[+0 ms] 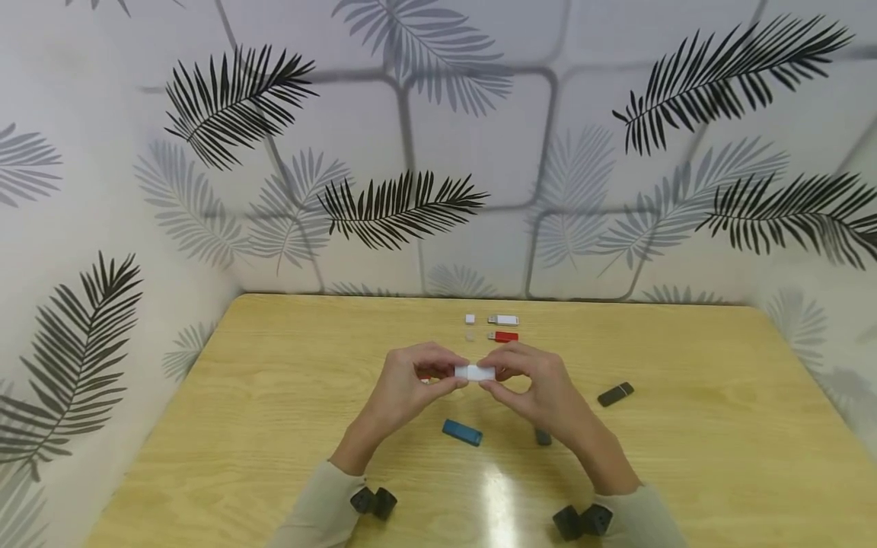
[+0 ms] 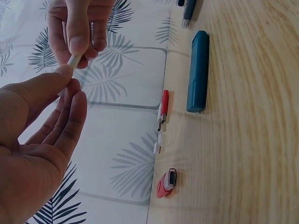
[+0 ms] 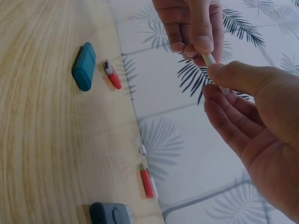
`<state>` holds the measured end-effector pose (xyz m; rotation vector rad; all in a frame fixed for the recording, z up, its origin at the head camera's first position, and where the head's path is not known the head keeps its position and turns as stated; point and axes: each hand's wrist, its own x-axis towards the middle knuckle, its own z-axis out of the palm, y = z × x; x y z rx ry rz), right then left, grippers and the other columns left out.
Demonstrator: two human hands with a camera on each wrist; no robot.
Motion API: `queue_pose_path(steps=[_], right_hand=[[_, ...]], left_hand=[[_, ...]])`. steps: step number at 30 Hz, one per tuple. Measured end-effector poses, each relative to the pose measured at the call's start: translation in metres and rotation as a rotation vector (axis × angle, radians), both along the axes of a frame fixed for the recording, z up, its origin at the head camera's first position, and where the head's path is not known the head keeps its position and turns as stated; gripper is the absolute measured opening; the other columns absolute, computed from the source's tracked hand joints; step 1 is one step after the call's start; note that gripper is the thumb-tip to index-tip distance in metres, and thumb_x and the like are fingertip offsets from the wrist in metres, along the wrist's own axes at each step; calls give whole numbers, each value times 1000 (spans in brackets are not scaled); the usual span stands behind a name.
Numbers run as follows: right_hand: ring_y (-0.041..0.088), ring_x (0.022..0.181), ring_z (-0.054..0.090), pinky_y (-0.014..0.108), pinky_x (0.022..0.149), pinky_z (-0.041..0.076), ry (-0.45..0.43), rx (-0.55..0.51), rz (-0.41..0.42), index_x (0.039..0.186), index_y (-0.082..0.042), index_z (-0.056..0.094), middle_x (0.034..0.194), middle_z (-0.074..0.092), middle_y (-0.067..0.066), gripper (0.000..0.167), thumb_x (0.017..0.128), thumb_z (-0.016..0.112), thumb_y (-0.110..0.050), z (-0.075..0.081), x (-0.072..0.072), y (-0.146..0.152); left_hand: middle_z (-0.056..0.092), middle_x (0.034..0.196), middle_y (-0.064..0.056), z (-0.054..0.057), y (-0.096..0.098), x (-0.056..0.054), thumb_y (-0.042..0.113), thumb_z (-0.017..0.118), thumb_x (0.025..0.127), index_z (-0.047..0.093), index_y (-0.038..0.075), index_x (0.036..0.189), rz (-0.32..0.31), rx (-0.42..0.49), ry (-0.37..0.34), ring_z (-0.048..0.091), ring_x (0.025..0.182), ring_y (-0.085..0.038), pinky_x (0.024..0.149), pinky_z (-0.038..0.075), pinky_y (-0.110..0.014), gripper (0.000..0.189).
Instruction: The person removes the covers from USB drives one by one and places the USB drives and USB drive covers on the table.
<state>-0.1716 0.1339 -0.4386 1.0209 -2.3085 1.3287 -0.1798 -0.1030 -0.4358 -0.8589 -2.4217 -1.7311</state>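
Note:
Held between both hands is a small white USB stick, level and end to end, with a seam toward its left end. My left hand pinches the short left part, likely a cap, between thumb and fingertips. On the longer right part, the thumb and fingers of my right hand pinch the body. A red USB stick with its metal plug bare lies mostly behind the left hand in the head view. Nearer me, a blue USB stick rests on the table below the hands.
Toward the table's back lie a white USB stick beside a white cap, and a red USB stick beside a clear cap. A black stick lies right; a dark grey one is partly under the right wrist.

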Motion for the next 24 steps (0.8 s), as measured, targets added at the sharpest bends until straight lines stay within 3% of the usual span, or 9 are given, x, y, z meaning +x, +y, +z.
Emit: queue_pose_path(steps=[8,20,24], right_hand=[[12,83,71,32,75,61,-24,21,29,106,-8,76,104,72,2,23,85,81,3,4,1,4],[12,82,71,32,75,61,-20,22,60,104,-7,77,102,73,2,22,85,81,4,10,2,9],[12,82,71,32,75,61,0,37,45,105,-6,76,102,74,3,24,84,81,5,14,1,20]], left_hand=[[74,100,0,1,-1,1,5,81,89,80,7,107,-26,5,-39,70,85,-14,75,62,-42,18],[74,98,0,5,-2,2,8,82,88,81,9,104,-61,11,-36,70,83,-15,72,62,-38,16],[75,99,-4,8,-12,-2,8,81,89,79,5,106,-55,37,-44,70,84,-15,74,61,-36,18]])
